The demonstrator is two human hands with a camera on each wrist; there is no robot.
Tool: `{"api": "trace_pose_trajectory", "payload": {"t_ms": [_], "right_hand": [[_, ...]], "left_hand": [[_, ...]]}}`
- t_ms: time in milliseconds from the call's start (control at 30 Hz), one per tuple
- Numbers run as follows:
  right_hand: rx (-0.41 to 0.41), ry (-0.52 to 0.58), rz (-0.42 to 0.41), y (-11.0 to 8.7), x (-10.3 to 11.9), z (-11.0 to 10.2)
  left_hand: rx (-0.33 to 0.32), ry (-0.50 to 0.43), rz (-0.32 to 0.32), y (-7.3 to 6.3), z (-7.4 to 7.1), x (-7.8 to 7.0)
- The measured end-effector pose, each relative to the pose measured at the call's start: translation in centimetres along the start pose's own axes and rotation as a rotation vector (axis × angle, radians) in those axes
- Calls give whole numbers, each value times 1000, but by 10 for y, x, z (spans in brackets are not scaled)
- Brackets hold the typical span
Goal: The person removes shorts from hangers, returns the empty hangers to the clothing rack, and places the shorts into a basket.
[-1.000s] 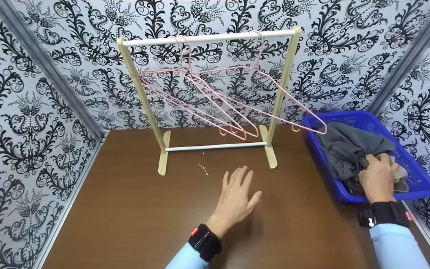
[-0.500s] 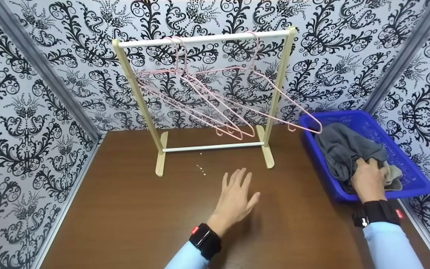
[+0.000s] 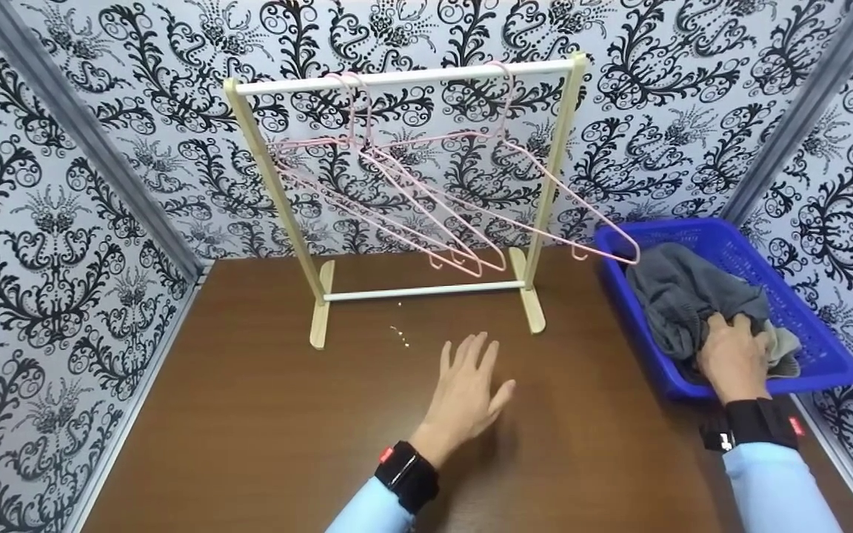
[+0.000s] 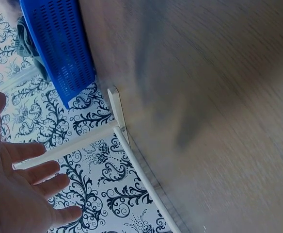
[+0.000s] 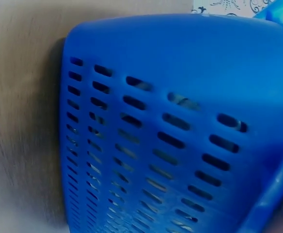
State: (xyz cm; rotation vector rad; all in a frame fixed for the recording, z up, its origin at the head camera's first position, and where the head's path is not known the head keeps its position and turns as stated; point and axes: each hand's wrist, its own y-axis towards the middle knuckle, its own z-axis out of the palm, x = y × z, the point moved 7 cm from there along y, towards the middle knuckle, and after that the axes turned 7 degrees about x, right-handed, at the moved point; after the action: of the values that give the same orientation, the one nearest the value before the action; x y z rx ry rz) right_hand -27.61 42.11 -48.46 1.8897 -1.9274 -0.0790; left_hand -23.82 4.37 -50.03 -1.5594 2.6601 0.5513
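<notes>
My left hand is held above the brown table with its fingers spread, holding nothing. In the left wrist view, the left hand's fingers are loosely extended in front of the rack. My right hand reaches into a blue plastic basket. Its fingers dig into a crumpled dark grey cloth and grip it; the fingertips are hidden in the folds. A beige cloth lies beside that hand. In the right wrist view, the slotted basket wall covers the hand's work.
A wooden rack with a white top rail stands at the back. Three pink hangers hang from it, the rightmost jutting out towards the basket. Small white marks lie on the table. Patterned walls enclose the back and sides.
The right hand has shifted slightly left and deeper into the grey cloth, drawing its folds in. The head view has turned slightly. The left hand stays nearly still.
</notes>
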Motion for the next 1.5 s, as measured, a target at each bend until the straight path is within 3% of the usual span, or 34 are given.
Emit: {"api": "trace_pose_trajectory", "payload": {"t_ms": [167, 233, 533, 900, 1033, 1267, 1500], "right_hand": [[266, 61, 161, 3, -12, -2], [333, 66, 206, 3, -14, -7], [347, 28, 264, 7, -9, -36], [170, 104, 163, 15, 31, -63], [74, 151, 60, 18, 53, -70], [-221, 283, -152, 10, 92, -77], [-335, 366, -275, 4, 119, -68]], "left_hand": [[2, 11, -9, 0, -1, 4], [4, 15, -12, 1, -2, 5], [26, -3, -38, 4, -1, 9], [2, 14, -41, 6, -6, 14], [-3, 13, -56, 5, -9, 19], [-19, -5, -80, 7, -19, 32], [-43, -36, -114, 9, -34, 49]]}}
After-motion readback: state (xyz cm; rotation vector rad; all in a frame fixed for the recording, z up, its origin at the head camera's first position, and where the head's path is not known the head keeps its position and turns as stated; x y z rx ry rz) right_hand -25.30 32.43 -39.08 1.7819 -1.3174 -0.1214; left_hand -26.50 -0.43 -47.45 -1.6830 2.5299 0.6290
